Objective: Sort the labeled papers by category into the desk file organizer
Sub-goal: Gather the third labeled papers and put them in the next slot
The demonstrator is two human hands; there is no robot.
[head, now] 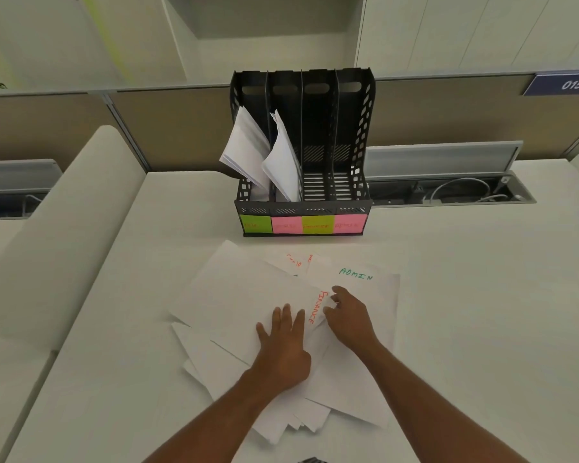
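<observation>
A loose pile of white paper sheets (248,302) lies fanned on the pale bench (465,312), at 6 o'clock from the black plastic four-slot file organizer (351,142). The left hand (283,345) presses flat and open on the pile. The right hand (350,317) pinches the sheet lettered FINANCE in red (316,307). At 1 o'clock from it lies the sheet lettered ADMIN in green (356,274). Folded white papers (244,145) lean in the organizer's two left slots.

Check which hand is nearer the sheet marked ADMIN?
Right. The right hand rests at the ADMIN sheet's near edge, just below its lettering. The left hand lies flat on the pile further left, beyond the FINANCE sheet.
</observation>
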